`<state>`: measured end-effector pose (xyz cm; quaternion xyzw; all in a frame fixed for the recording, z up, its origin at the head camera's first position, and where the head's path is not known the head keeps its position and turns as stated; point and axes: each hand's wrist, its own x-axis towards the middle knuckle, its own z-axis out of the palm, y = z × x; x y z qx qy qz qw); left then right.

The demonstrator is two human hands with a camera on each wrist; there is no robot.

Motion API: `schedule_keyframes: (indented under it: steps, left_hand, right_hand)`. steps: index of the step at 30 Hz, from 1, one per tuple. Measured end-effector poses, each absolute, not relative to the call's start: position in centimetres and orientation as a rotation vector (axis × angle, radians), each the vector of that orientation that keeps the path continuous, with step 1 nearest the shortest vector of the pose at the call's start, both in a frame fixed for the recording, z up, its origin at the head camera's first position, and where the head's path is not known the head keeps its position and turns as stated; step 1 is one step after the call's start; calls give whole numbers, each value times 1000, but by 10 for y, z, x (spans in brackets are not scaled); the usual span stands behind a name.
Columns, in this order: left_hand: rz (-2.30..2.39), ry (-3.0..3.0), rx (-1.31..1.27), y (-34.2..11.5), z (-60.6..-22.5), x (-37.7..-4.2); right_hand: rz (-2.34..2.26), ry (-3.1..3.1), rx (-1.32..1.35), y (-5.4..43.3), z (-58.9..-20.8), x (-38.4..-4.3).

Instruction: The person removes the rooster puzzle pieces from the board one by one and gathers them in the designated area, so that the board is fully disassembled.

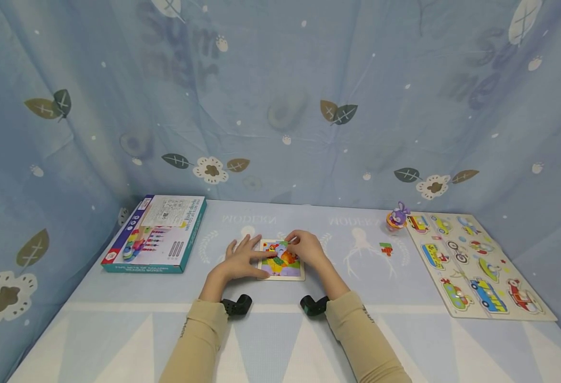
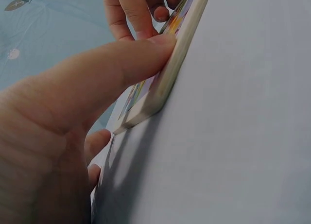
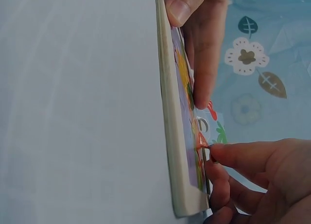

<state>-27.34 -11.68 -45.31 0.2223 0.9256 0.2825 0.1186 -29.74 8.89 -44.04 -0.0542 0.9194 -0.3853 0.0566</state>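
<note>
A small framed jigsaw puzzle [image 1: 282,271] with a colourful picture lies flat on the table in the head view. My left hand [image 1: 242,261] rests on its left side with fingers spread. Its thumb [image 2: 155,46] presses the near edge of the frame, and the index finger reaches across the picture. Over the upper right part, my right hand [image 1: 306,249] pinches a puzzle piece [image 3: 205,146] between thumb and fingertips, right at the picture's surface; the fingers hide most of the piece. Further right lies a loose green and red puzzle piece [image 1: 386,249].
On the left is a teal-edged boxed toy set [image 1: 165,234]. A purple figurine [image 1: 398,217] stands at the back right, beside a large wooden peg puzzle board [image 1: 462,276] with vehicle pictures. A blue printed curtain [image 1: 280,106] hangs behind the table.
</note>
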Motion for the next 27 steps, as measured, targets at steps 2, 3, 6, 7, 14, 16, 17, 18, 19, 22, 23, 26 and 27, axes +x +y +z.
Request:
schedule_keyframes:
  steps: [2,3,6,7,14,16,17,18,19,22,23,26,27]
  left_hand:
    - [835,2698,653,-117,-453,-273]
    - [836,2697,654,-117,-453,-273]
    - [854,2692,652,-117,-453,-273]
    - [859,2691,650,-117,-453,-273]
    - [855,2695,648,-116,-452,-273]
    - [857,2699,652,-116,-452,-273]
    - [855,2700,654,-116,-451,-273]
    - [853,2701,655,-116,-451,-273]
    - [849,2700,656,-116,-451,-273]
    - [837,2698,658,-116,-451,-272]
    - [837,2698,660,-116,-450,-272]
    - [834,2696,656,-117,-451,-272]
    - [832,2696,655,-117,-452,-272]
  right_hand:
    - [-1171,2793,-173,89,-441,-297]
    - [-1180,2791,-179,89,-441,-297]
    - [-1217,2781,-189,90,-441,-298]
    - [-1231,2773,-189,90,-442,-298]
    - [-1390,2660,-112,93,-439,-298]
    - [-1439,2641,-95,95,-438,-298]
    - [-1462,2632,-85,96,-438,-298]
    - [-1486,2624,-77,98,-437,-299]
    - [-1506,2615,-65,99,-437,-299]
    - [-1541,2606,-48,104,-436,-298]
    - [-1554,2600,-39,105,-437,-299]
    - [-1589,2583,-22,110,-437,-298]
    - [-1598,2579,-19,111,-437,-298]
